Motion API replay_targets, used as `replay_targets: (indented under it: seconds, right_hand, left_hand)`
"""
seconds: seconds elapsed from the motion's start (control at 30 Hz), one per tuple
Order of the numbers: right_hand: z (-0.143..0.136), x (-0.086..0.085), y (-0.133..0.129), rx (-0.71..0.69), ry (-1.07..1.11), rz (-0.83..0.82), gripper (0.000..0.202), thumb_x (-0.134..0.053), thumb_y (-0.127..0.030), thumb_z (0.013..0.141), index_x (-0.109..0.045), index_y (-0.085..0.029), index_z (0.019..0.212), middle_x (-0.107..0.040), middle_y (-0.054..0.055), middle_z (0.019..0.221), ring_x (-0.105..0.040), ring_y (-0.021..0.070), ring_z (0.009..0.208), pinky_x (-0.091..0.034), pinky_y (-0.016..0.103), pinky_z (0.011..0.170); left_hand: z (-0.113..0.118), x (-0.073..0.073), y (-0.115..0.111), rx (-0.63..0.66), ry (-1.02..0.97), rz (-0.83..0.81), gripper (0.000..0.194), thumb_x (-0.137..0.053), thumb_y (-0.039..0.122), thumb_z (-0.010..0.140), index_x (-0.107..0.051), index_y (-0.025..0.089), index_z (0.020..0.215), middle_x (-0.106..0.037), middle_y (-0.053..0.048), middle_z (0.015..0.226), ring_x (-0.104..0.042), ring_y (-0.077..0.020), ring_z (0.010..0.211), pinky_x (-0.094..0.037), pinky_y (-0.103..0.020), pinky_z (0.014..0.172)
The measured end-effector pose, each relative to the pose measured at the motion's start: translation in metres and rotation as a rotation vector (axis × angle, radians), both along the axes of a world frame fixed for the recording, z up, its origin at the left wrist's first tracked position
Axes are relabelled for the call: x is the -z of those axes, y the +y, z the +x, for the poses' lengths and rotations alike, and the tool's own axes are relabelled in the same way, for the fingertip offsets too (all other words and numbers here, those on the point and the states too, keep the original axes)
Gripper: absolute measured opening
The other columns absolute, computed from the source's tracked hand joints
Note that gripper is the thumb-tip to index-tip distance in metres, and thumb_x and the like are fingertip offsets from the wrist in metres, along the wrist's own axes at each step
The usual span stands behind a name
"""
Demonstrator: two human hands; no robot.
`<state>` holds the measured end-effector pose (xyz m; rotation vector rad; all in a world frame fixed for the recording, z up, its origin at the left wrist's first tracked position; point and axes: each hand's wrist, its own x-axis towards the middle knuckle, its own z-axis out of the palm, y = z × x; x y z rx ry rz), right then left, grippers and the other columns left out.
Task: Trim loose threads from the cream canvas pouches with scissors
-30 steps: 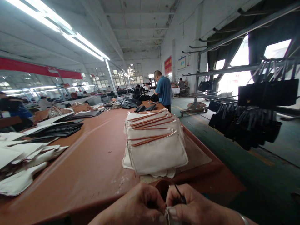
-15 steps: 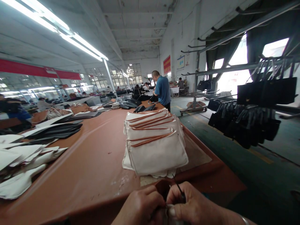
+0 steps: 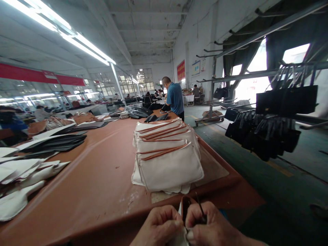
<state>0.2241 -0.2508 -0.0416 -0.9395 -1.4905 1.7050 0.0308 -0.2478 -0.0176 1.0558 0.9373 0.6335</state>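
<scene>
My left hand [image 3: 161, 223] is closed, with thumb and fingertips pinching the edge of a whitish fabric piece [image 3: 180, 239] at the table's near edge. Close against it, my right hand [image 3: 212, 225] pinches the same piece, and a thin dark pointed tool [image 3: 200, 205] sticks up between its fingers. The tool's kind cannot be made out. Brown leather-like material [image 3: 186, 205] curves up behind the fingertips. Just beyond my hands lies a stack of off-white fabric pouches [image 3: 169, 167] with brown-trimmed edges. The lower part of the held piece is cut off by the frame.
Brown sheeting covers the table [image 3: 102, 177]. White pieces [image 3: 23, 191] and stacked black pieces [image 3: 56, 142] lie along the left. A person in a blue shirt [image 3: 175, 97] stands at the far end. Black bags [image 3: 287, 99] hang from a metal rack at right.
Both hands have shifted slightly, and more of the brown material and a white edge shows between them. The dark tool stands more upright. The view has turned a little to the right.
</scene>
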Motion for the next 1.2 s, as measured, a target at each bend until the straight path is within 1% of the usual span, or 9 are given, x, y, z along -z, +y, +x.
replay_targets:
  seconds: [0.07, 0.23, 0.43, 0.6, 0.83, 0.9, 0.97, 1.07, 1.2]
  right_hand:
    - [0.0, -0.002, 0.0, 0.028, 0.029, -0.07, 0.015, -0.065, -0.028, 0.059, -0.054, -0.019, 0.061, -0.043, -0.006, 0.051, -0.038, 0.0107, 0.05, -0.029, 0.025, 0.05]
    - [-0.001, -0.008, 0.0, 0.097, -0.022, -0.064, 0.017, -0.065, -0.032, 0.061, -0.057, -0.017, 0.058, -0.045, -0.004, 0.053, -0.036, 0.0103, 0.051, -0.026, 0.024, 0.048]
    - [0.001, 0.013, -0.002, 0.113, 0.068, -0.054, 0.015, -0.066, -0.03, 0.061, -0.057, -0.018, 0.06, -0.041, -0.006, 0.052, -0.032, 0.0096, 0.048, -0.026, 0.024, 0.047]
    - [0.004, 0.015, -0.002, 0.2, -0.11, 0.229, 0.013, -0.062, -0.029, 0.065, -0.062, -0.016, 0.061, -0.051, -0.001, 0.056, -0.045, 0.0136, 0.057, -0.032, 0.025, 0.052]
    - [0.006, 0.008, 0.001, 0.28, -0.223, 0.596, 0.012, -0.055, -0.01, 0.067, -0.063, -0.016, 0.062, -0.057, 0.0, 0.062, -0.055, 0.0137, 0.061, -0.038, 0.023, 0.056]
    - [0.008, 0.011, 0.002, 0.24, -0.144, 0.73, 0.015, -0.055, -0.009, 0.074, -0.067, -0.017, 0.07, -0.06, 0.001, 0.067, -0.058, 0.0135, 0.063, -0.041, 0.022, 0.058]
    - [0.012, 0.012, 0.004, 0.182, -0.061, 0.881, 0.015, -0.057, -0.011, 0.083, -0.07, -0.018, 0.08, -0.062, 0.002, 0.072, -0.06, 0.0135, 0.067, -0.044, 0.021, 0.062]
    - [0.019, 0.01, 0.005, 0.122, -0.049, 1.072, 0.015, -0.056, -0.022, 0.096, -0.07, -0.018, 0.094, -0.062, 0.004, 0.076, -0.058, 0.0128, 0.067, -0.044, 0.021, 0.061]
    - [0.026, 0.003, 0.004, 0.076, -0.227, 1.19, 0.033, -0.042, -0.033, 0.106, -0.068, -0.018, 0.092, -0.059, 0.003, 0.072, -0.053, 0.0125, 0.062, -0.038, 0.022, 0.055]
  left_hand:
    - [-0.002, -0.006, 0.002, 0.071, 0.074, 0.052, 0.049, -0.08, 0.059, 0.064, -0.057, 0.016, 0.069, -0.047, 0.005, 0.055, -0.035, -0.008, 0.05, -0.022, -0.023, 0.05]
    - [0.0, -0.028, 0.005, 0.094, 0.367, 0.11, 0.044, -0.091, 0.042, 0.053, -0.06, 0.014, 0.067, -0.05, 0.005, 0.057, -0.035, -0.0075, 0.054, -0.021, -0.021, 0.049]
    - [0.008, -0.029, 0.002, 0.094, 0.358, 0.045, 0.023, -0.076, 0.031, 0.06, -0.06, 0.015, 0.062, -0.047, 0.005, 0.05, -0.033, -0.0077, 0.047, -0.02, -0.023, 0.045]
    - [0.015, -0.029, -0.002, 0.049, 0.477, 0.155, 0.009, -0.06, 0.024, 0.064, -0.059, 0.015, 0.065, -0.045, 0.006, 0.055, -0.034, -0.0087, 0.054, -0.021, -0.023, 0.049]
    - [0.012, -0.031, 0.004, 0.104, 0.624, 0.256, 0.016, -0.055, 0.023, 0.067, -0.066, 0.012, 0.069, -0.048, 0.004, 0.058, -0.038, -0.0102, 0.057, -0.021, -0.024, 0.052]
    - [0.007, -0.029, 0.007, 0.123, 0.489, 0.158, 0.021, -0.061, 0.032, 0.072, -0.066, 0.012, 0.07, -0.046, 0.005, 0.055, -0.034, -0.0091, 0.053, -0.019, -0.024, 0.051]
    - [0.003, -0.026, 0.009, 0.139, 0.31, 0.048, 0.042, -0.062, 0.054, 0.079, -0.062, 0.013, 0.067, -0.043, 0.005, 0.052, -0.028, -0.0076, 0.048, -0.017, -0.025, 0.051]
    - [0.0, -0.019, 0.012, 0.204, 0.196, -0.023, 0.065, -0.06, 0.079, 0.076, -0.053, 0.016, 0.061, -0.04, 0.006, 0.05, -0.021, -0.0062, 0.045, -0.013, -0.025, 0.049]
    - [-0.002, -0.018, 0.013, 0.265, 0.245, 0.071, 0.06, -0.072, 0.071, 0.073, -0.048, 0.018, 0.058, -0.033, 0.008, 0.049, -0.018, -0.0053, 0.045, -0.007, -0.027, 0.047]
